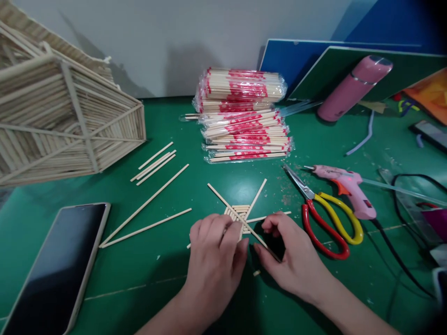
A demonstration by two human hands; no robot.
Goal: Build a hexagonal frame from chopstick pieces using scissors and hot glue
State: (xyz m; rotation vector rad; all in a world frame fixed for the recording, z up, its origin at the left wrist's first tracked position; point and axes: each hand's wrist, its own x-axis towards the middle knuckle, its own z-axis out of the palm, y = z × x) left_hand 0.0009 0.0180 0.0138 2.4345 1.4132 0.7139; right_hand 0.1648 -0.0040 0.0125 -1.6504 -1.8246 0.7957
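Near the front of the table lies a small piece built of thin wooden sticks (238,211). Short sticks fill its middle, and longer ones cross over it. My left hand (215,256) is closed over its left side, with curled fingers hiding part of it. A long wooden stick (223,200) runs diagonally across the top of the piece. Its lower right end passes between the thumb and fingers of my right hand (291,253), which is closed around it. A tiny cut stick bit (257,273) lies between my hands.
Scissors (309,195) and a pink glue gun (349,184) with a cord lie right. Wrapped chopsticks (244,121) are stacked behind. Loose sticks (153,165), a phone (59,270) and a large stick-built model (77,111) occupy the left. A pink bottle (354,88) stands back right.
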